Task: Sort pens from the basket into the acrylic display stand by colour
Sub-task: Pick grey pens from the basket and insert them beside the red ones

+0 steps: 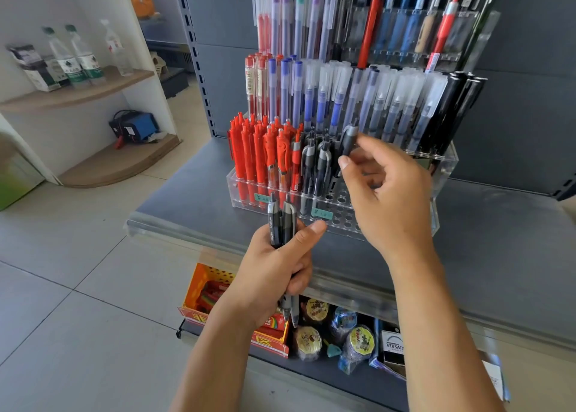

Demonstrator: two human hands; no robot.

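A tiered acrylic display stand point(445, 165) sits on the grey shelf. Its front row holds several red pens point(258, 153) on the left and a few black pens point(314, 162) beside them, with empty holes further right. My left hand point(274, 274) grips a small bundle of black pens point(280, 221) upright, just in front of the stand. My right hand point(389, 190) pinches a single black pen point(349, 140) between thumb and fingers, held over the front row right next to the black pens standing there. No basket is in view.
Higher tiers hold red, blue, clear-capped and black pens point(343, 100). The grey shelf point(187, 187) has a clear front lip. Below it lie tape rolls point(311, 340) and a red-orange box point(212, 296). A white corner shelf with bottles point(78, 56) stands at the left.
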